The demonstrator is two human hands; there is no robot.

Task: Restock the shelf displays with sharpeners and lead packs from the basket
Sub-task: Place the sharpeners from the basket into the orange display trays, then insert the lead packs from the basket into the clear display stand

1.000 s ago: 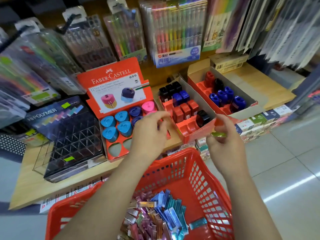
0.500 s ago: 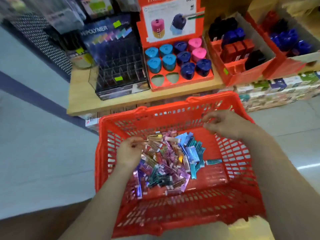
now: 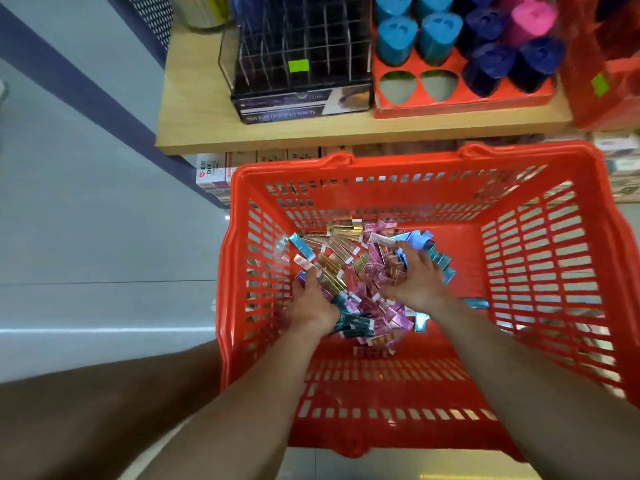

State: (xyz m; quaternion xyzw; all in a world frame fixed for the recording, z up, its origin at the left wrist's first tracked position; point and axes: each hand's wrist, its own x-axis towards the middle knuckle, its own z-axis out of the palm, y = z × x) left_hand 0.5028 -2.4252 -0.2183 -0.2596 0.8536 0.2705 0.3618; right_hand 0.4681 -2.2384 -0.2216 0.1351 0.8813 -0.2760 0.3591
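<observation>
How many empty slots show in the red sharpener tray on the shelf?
2. Both are side by side, front row, left end of the red tray: left slot, right slot. Farther rows are cut off, so others may be hidden.

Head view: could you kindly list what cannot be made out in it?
- Head view: lead packs beneath the left hand and right hand, covered by them; the left hand's grip is unclear.
- Head view: sharpeners, smeared by motion, back rows cut by the top edge.
- Head view: divider case label, print blurred.
</observation>
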